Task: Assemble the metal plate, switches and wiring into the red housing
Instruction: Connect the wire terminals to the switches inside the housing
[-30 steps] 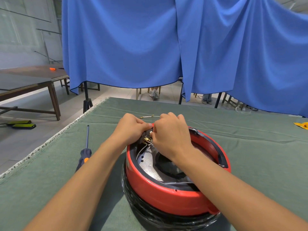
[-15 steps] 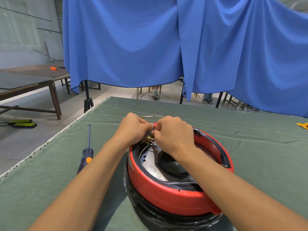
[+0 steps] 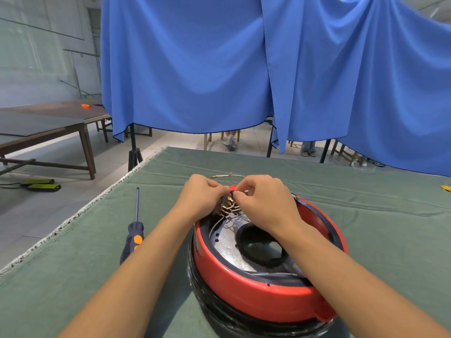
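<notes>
Red housing (image 3: 256, 296) with black rim, stacked on glossy black base (image 3: 219, 313). Speckled silver metal plate (image 3: 227, 245); white wiring (image 3: 231, 211), brass-gold terminals. Dull green desk (image 3: 73, 276) cloth, frayed white edge. Dark navy screwdriver (image 3: 133, 237), orange spot. Plain bright blue curtain (image 3: 185, 69).

No legible text, label, brand or number anywhere (neither on housing nor tool); no signs
</notes>
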The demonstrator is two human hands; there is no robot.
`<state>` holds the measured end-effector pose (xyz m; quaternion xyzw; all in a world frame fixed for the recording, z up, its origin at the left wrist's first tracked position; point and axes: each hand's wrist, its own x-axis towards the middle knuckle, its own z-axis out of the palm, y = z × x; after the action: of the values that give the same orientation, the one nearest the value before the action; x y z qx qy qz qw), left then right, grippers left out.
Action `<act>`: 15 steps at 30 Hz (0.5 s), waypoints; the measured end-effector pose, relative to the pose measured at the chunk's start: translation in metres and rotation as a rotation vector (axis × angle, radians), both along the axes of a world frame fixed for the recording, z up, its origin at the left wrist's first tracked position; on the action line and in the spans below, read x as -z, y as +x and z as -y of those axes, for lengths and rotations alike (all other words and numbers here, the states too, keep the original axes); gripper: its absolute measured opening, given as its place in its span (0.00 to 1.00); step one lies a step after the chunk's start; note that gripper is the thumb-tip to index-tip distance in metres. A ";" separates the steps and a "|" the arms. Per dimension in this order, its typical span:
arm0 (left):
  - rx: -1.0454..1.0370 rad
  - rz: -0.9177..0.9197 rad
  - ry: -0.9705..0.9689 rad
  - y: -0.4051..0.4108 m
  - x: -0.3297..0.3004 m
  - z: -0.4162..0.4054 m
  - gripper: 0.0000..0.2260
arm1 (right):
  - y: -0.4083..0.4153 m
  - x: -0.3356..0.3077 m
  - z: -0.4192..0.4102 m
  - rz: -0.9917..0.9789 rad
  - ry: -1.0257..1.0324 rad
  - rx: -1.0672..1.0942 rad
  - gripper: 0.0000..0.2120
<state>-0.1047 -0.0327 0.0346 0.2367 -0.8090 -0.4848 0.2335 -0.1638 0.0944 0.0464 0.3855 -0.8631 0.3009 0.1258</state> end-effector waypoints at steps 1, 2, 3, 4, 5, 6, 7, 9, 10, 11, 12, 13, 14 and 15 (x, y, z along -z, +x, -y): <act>0.001 -0.004 0.010 0.000 0.000 0.000 0.08 | 0.003 0.000 0.000 -0.039 0.016 -0.011 0.06; 0.005 -0.006 0.019 0.001 0.000 0.000 0.08 | 0.005 -0.001 0.000 -0.079 0.039 -0.027 0.06; 0.009 -0.006 0.027 0.001 0.000 0.000 0.08 | 0.008 0.000 0.001 -0.111 0.067 -0.044 0.06; 0.013 -0.008 0.033 0.001 0.000 0.000 0.07 | 0.010 0.000 0.001 -0.128 0.099 -0.058 0.06; 0.012 -0.015 0.042 0.001 0.000 0.000 0.07 | 0.011 0.000 0.002 -0.132 0.125 -0.069 0.07; 0.005 -0.023 0.050 0.001 0.000 0.000 0.06 | 0.012 0.000 0.002 -0.130 0.142 -0.075 0.07; -0.010 -0.030 0.054 0.000 0.000 0.000 0.05 | 0.011 0.001 0.002 -0.131 0.154 -0.076 0.07; -0.052 -0.035 0.044 -0.001 0.001 0.001 0.05 | 0.011 0.001 0.003 -0.149 0.182 -0.070 0.07; -0.074 -0.037 0.040 -0.001 0.002 0.001 0.06 | 0.011 0.001 0.003 -0.157 0.194 -0.069 0.07; -0.094 -0.040 0.038 -0.002 0.002 0.002 0.09 | 0.010 0.001 0.003 -0.160 0.199 -0.071 0.08; -0.111 -0.040 0.036 -0.003 0.003 0.002 0.10 | 0.010 0.001 0.003 -0.162 0.199 -0.076 0.08; -0.124 -0.039 0.033 -0.003 0.003 0.003 0.11 | 0.010 0.001 0.003 -0.164 0.199 -0.083 0.07; -0.131 -0.038 0.031 -0.003 0.003 0.003 0.12 | 0.010 0.001 0.002 -0.164 0.200 -0.088 0.07; -0.133 -0.036 0.027 -0.003 0.002 0.003 0.12 | 0.010 0.001 0.002 -0.161 0.202 -0.093 0.07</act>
<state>-0.1080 -0.0354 0.0323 0.2843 -0.7805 -0.4832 0.2767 -0.1539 0.0924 0.0452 0.4585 -0.8575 0.1861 0.1409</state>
